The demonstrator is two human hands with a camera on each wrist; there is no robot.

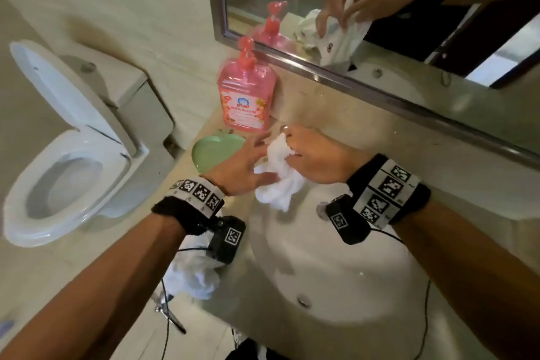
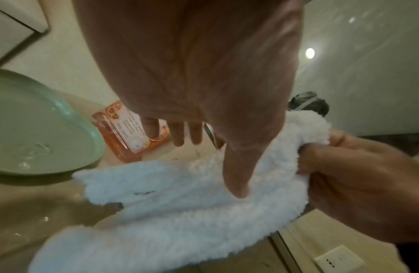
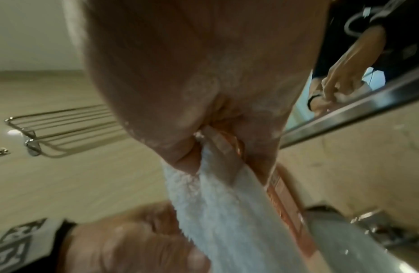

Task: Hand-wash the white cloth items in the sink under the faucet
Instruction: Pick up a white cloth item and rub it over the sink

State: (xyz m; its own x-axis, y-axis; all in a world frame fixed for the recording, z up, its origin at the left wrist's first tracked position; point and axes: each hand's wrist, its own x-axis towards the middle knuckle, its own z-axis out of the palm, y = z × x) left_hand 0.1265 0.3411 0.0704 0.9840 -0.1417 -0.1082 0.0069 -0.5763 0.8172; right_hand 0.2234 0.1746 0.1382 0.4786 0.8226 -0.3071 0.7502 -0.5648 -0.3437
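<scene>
Cloth (image 1: 279, 175) hangs bunched above the sink's (image 1: 336, 266) far-left rim, pinched in the right hand's (image 1: 314, 155) curled fingers; left hand (image 1: 245, 168) lies spread against it. Probably rubbing or wringing; next likely needs the faucet.

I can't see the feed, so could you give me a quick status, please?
Right hand grips white cloth; left hand open, thumb on it. Cloth above sink edge. Nothing in the way.

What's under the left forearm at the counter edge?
A second bunched white cloth lies on the counter's edge left of the sink. Its upper part is hidden by the wrist camera.
</scene>
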